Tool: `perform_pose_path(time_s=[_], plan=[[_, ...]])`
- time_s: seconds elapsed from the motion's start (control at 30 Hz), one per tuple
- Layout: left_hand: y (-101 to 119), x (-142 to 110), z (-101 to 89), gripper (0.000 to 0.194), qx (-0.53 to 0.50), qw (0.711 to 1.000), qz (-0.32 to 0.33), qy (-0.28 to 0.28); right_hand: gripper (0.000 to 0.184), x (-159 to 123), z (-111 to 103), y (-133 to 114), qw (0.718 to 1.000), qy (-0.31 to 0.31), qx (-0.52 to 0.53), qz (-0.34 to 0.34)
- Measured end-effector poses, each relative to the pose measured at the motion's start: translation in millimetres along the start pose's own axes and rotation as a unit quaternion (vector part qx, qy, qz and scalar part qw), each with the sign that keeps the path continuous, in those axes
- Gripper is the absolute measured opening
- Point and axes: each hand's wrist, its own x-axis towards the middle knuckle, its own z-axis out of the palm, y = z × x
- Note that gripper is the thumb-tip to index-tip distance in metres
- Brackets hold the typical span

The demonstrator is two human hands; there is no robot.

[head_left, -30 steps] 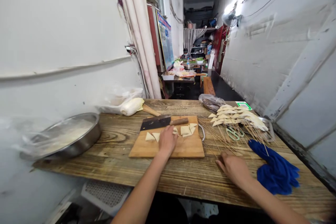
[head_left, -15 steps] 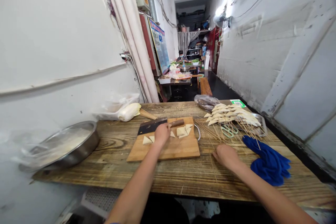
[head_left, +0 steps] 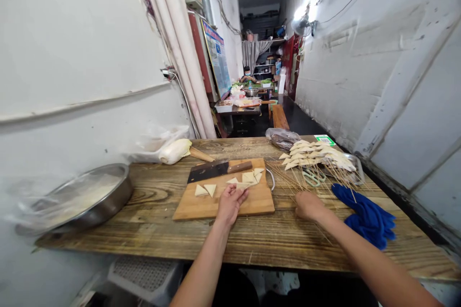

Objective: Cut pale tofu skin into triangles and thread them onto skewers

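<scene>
My left hand [head_left: 229, 204] is over the near edge of a wooden cutting board [head_left: 194, 208], pinching a pale tofu triangle [head_left: 242, 185] between thumb and fingers. More tofu triangles [head_left: 248, 177] lie at the board's right, and two more [head_left: 210, 189] at its left. Across the board's back rests a cleaver [head_left: 209, 171] with a dark blade and wooden handle. My right hand [head_left: 309, 205] is closed just right of the board, around thin bamboo skewers [head_left: 325, 236] whose ends show below it; how many cannot be told. Loose skewers [head_left: 286, 176] lie beyond it.
Filled skewers [head_left: 313, 154] are stacked on a metal tray [head_left: 358, 170] at right, near green-handled scissors [head_left: 311, 177] and a blue cloth [head_left: 370, 218]. A large steel bowl [head_left: 118, 196] and a cabbage [head_left: 175, 152] are at left. A person [head_left: 248, 76] sits at a far table.
My left hand has come back from near the cleaver's handle toward the board's near edge and now holds a tofu triangle. My right hand has shifted slightly; its skewers now slant right.
</scene>
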Motion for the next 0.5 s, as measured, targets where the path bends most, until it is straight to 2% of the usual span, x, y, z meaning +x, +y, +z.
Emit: perform_pose_path(time_s=[0.1,0.17,0.23,0.3,0.37,0.5], plan=[[1.2,0.8,-1.5,0.032,-0.008,1.0,-0.004,-0.01,0.019,-6.5,-11.5,7.0,1.0,0.016,-0.016,0.004],[2.0,0.8,-1.1,0.036,-0.018,1.0,-0.006,-0.013,0.018,-15.1,-22.2,10.6,0.998,0.068,0.001,0.0],[2.6,0.7,-0.3,0.038,-0.027,1.0,-0.003,-0.014,0.016,-24.5,-33.5,11.7,0.988,0.14,0.066,-0.025],[2.7,0.4,0.1,0.036,-0.035,0.999,-0.003,-0.013,0.013,-32.0,-41.5,8.8,0.965,0.196,0.161,-0.064],[2.5,0.1,-0.1,0.036,-0.038,0.999,-0.004,-0.013,0.012,-35.6,-43.0,2.4,0.936,0.218,0.259,-0.093],[0.7,0.3,-2.4,0.034,-0.034,0.999,-0.008,-0.018,0.015,-33.6,-29.3,-14.1,0.867,0.177,0.455,-0.096]])
